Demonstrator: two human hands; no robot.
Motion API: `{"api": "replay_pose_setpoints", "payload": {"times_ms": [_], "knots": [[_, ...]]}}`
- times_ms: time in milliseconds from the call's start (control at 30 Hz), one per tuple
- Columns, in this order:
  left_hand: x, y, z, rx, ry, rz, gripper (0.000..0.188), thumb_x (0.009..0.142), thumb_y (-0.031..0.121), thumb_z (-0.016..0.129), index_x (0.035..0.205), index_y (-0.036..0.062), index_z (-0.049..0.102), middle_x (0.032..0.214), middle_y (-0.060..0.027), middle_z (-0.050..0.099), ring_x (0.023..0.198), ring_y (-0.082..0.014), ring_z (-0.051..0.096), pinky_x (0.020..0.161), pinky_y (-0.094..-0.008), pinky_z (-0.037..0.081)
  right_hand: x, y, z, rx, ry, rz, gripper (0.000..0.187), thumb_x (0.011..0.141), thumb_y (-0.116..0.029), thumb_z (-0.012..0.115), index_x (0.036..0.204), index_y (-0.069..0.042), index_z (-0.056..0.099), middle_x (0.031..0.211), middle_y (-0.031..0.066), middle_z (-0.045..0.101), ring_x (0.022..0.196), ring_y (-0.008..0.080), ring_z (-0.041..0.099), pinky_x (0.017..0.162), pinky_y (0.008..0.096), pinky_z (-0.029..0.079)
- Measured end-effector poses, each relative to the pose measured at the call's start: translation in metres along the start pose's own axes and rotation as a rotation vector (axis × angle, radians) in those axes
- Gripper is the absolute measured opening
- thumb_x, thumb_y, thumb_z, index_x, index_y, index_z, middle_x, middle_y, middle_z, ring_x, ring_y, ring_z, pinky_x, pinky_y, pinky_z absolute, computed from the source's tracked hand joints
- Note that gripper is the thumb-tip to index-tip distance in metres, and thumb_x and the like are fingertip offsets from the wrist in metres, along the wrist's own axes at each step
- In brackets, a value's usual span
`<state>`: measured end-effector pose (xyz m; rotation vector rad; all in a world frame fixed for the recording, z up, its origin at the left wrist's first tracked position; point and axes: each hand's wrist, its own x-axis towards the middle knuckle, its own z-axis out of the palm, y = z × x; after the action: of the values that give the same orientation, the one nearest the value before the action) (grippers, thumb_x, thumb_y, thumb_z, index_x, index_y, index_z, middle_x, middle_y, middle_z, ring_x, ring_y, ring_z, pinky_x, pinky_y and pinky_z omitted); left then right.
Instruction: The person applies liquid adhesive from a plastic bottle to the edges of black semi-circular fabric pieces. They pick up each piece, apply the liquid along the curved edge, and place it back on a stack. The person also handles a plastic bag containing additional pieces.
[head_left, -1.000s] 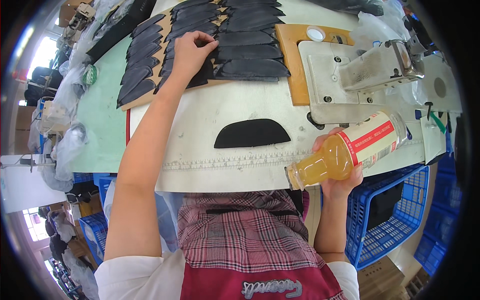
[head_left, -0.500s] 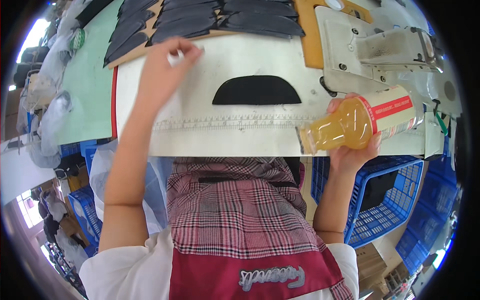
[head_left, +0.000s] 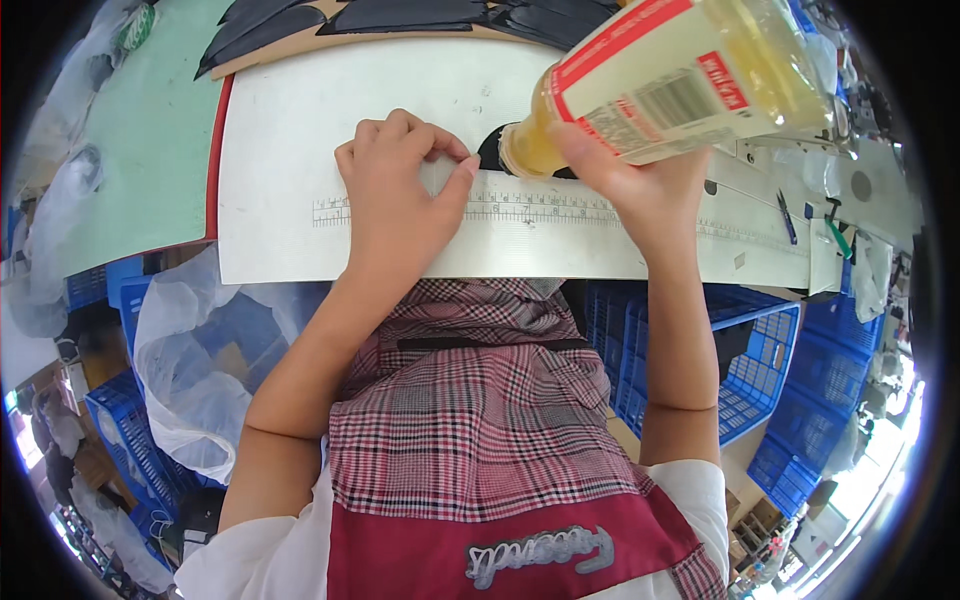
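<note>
My right hand (head_left: 640,180) is wrapped round a clear bottle (head_left: 640,90) of amber liquid with a cream and red label. The bottle leans with its neck down and to the left, its mouth over a black half-moon piece (head_left: 492,150) on the white table. Much of that piece is hidden behind the bottle neck. At the piece's left tip, the thumb and forefinger of my left hand (head_left: 405,190) pinch together, the other fingers curled. Whether the mouth touches the piece, I cannot tell.
A printed ruler scale (head_left: 480,210) runs along the white tabletop (head_left: 290,130). Black pieces lie overlapped on a board (head_left: 400,20) at the back. A green mat (head_left: 150,150) lies left, a blue pen (head_left: 787,217) right. Blue crates (head_left: 760,360) and a plastic-lined bin (head_left: 170,380) stand below.
The bottle has gone up, left and farther in, from the table's right side to over the black piece. My left hand has come down and right to the piece's left tip.
</note>
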<state>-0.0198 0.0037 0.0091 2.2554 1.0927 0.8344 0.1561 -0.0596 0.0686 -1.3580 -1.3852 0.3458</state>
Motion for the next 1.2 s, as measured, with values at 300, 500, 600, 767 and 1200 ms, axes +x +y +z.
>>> {"api": "replay_pose_setpoints", "payload": {"times_ms": [300,500,600,767,1200], "knots": [[-0.004,0.003,0.009,-0.017,0.045,0.011,0.008,0.069,0.011,0.071,0.074,0.0089,0.065,0.082,-0.0015,0.054,0.088,-0.0222,0.046,0.085,-0.037,0.028,-0.004,0.004,0.01,-0.171,-0.125,0.025,0.044,0.062,-0.023,0.084,0.094,0.002,0.066,0.085,0.0077,0.07,0.076,0.0146,0.067,0.069,0.027,0.054],[-0.003,0.001,0.01,-0.012,0.042,0.013,0.007,0.07,0.011,0.071,0.072,0.0087,0.065,0.081,-0.0012,0.054,0.088,-0.0221,0.047,0.085,-0.0371,0.029,-0.004,0.007,0.006,-0.227,-0.206,-0.039,0.05,0.06,-0.026,0.085,0.097,0.001,0.066,0.092,0.0104,0.07,0.083,0.0176,0.068,0.075,0.0291,0.054],[-0.003,0.001,0.008,-0.002,0.043,0.025,0.007,0.07,0.012,0.07,0.072,0.0085,0.065,0.081,-0.0013,0.054,0.088,-0.0219,0.047,0.085,-0.037,0.028,-0.008,0.008,-0.006,-0.279,-0.16,0.006,0.05,0.06,-0.025,0.085,0.097,0.001,0.066,0.092,0.0099,0.069,0.083,0.0177,0.068,0.076,0.0292,0.053],[-0.002,-0.001,0.006,0.048,0.021,0.041,0.007,0.072,0.012,0.069,0.076,0.0078,0.063,0.079,0.0007,0.051,0.085,-0.0172,0.046,0.085,-0.0338,0.028,-0.019,0.018,-0.064,-0.47,-0.046,0.001,0.049,0.062,-0.022,0.085,0.099,0.001,0.064,0.092,0.0088,0.068,0.083,0.0169,0.066,0.077,0.0292,0.053],[0.0,0.003,0.008,0.011,0.008,0.021,0.008,0.071,0.013,0.07,0.073,0.0079,0.064,0.08,-0.0004,0.053,0.085,-0.02,0.047,0.086,-0.0369,0.028,0.004,0.01,-0.007,-0.194,-0.061,-0.049,0.042,0.065,-0.015,0.084,0.097,0.002,0.062,0.09,0.0064,0.066,0.079,0.0145,0.064,0.072,0.0269,0.053]]}}
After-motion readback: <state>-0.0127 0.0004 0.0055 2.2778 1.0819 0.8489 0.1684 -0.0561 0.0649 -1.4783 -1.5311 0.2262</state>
